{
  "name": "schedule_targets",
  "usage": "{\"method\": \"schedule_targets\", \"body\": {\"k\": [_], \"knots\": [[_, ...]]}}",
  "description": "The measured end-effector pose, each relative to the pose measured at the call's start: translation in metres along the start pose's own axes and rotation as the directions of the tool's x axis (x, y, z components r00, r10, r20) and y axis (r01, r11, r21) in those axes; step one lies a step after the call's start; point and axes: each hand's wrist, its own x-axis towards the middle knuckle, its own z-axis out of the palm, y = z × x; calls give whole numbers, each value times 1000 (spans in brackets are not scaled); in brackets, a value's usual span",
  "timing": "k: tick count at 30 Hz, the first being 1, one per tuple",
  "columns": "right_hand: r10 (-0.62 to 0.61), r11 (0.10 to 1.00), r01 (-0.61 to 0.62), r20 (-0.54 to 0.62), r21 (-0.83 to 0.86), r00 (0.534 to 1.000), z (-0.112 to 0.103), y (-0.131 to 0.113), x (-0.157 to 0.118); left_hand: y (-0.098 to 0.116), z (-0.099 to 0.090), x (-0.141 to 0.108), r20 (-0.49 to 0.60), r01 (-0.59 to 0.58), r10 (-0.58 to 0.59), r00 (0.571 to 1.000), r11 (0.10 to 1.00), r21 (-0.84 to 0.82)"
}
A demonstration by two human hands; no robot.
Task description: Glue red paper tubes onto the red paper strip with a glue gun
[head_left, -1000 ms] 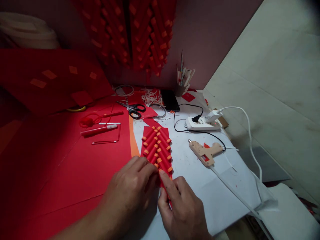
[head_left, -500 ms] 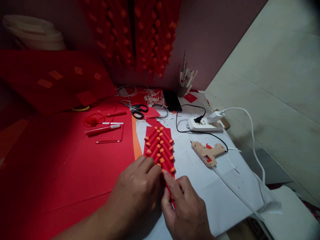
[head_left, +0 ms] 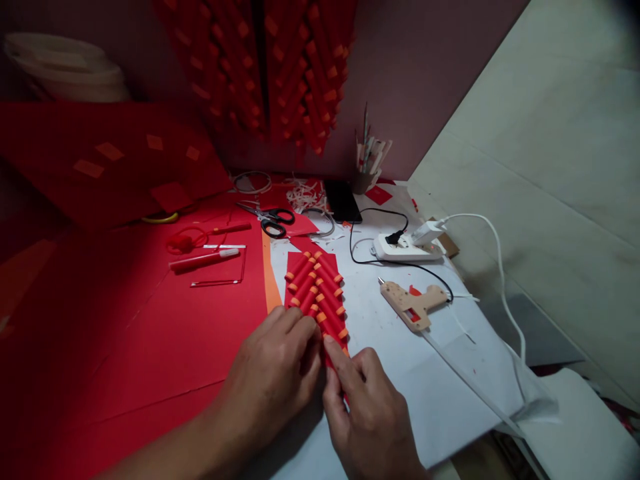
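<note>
A strip of red card (head_left: 313,287) lies on the white sheet, covered in slanting rows of red paper firecracker tubes with orange bands at their ends. My left hand (head_left: 280,357) is closed over the near left part of this strip, its fingers curled and their tips hidden. From the right, my right hand (head_left: 373,403) presses its index fingertip onto a tube near the middle row, with the thumb bent below and the other fingers folded. Both hands almost meet and cover much of the near end. A beige hot glue gun (head_left: 413,303) rests on its side to the right.
Black-handled scissors (head_left: 273,220), paper shreds (head_left: 305,193) and a phone (head_left: 343,201) lie behind the strip. A white power strip (head_left: 407,248) trails cables at right. Red card sheets (head_left: 200,347) and a red marker (head_left: 203,260) are leftward. Finished firecracker strings (head_left: 310,73) hang behind.
The whole view has shifted slightly. My hands stay on the strip in nearly the same pose, with the right index finger still pressing a tube.
</note>
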Motion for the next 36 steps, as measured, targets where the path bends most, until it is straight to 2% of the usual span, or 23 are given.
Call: {"method": "schedule_targets", "body": {"k": [7, 10, 19, 24, 28, 31, 36], "knots": [[43, 999, -43, -15, 11, 999, -1, -4, 4, 0, -8, -3, -24, -99, 99, 995, 995, -3], [26, 999, -26, 5, 26, 1000, 0, -1, 3, -1, -9, -3, -36, -122, 121, 992, 993, -7], [41, 997, -45, 66, 58, 997, 0, 3, -2, 0, -9, -3, -48, -105, 104, 993, 994, -14], [31, 999, -33, 83, 23, 996, -2, 2, -1, 0, -8, -3, -54, -114, 114, 992, 993, 13], [69, 998, -69, 84, -3, 994, -6, -2, 4, -1, -5, -3, -88, -129, 131, 987, 991, 32], [83, 996, -86, 79, 39, 993, -8, -1, 6, -2, -4, -3, -97, -138, 141, 985, 990, 37], [28, 989, -36, 52, 147, 998, -9, 7, -2, -1, -3, -1, -102, -131, 135, 986, 990, 43]]}}
